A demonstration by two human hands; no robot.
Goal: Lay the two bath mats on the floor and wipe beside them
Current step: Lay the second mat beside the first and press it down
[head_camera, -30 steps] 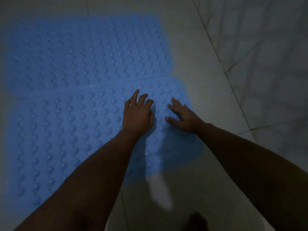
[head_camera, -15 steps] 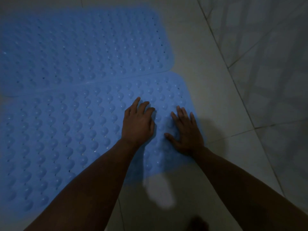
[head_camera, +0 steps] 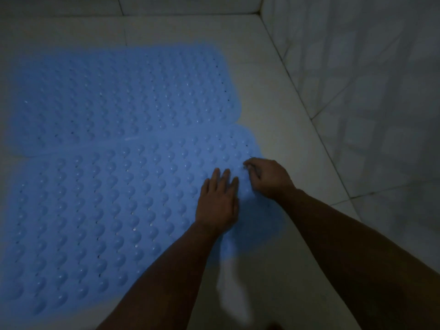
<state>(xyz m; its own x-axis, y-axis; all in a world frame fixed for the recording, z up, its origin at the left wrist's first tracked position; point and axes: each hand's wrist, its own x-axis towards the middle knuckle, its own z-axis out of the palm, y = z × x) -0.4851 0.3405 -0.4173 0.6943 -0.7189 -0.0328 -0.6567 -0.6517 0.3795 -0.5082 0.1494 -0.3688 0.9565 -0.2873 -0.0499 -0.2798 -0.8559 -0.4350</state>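
Note:
Two blue bumpy bath mats lie flat side by side on the pale tiled floor. The far mat [head_camera: 123,96] touches the near mat [head_camera: 95,210] along a long seam. My left hand [head_camera: 217,203] rests palm down on the near mat's right end, fingers straight and close together. My right hand [head_camera: 269,178] sits just right of it near the mat's right edge, fingers curled in with the fingertips pressed on the mat surface. Whether it pinches anything is too dark to tell.
A tiled wall [head_camera: 369,91] rises along the right side and meets the floor in a diagonal line. A strip of bare floor [head_camera: 273,110] runs between the mats and the wall. A bright patch [head_camera: 232,287] shows on the floor near the bottom.
The view has tilted up, showing more of the far mat and the room corner. My right hand has gone from flat and spread to curled at the mat's right edge. My left hand stayed flat.

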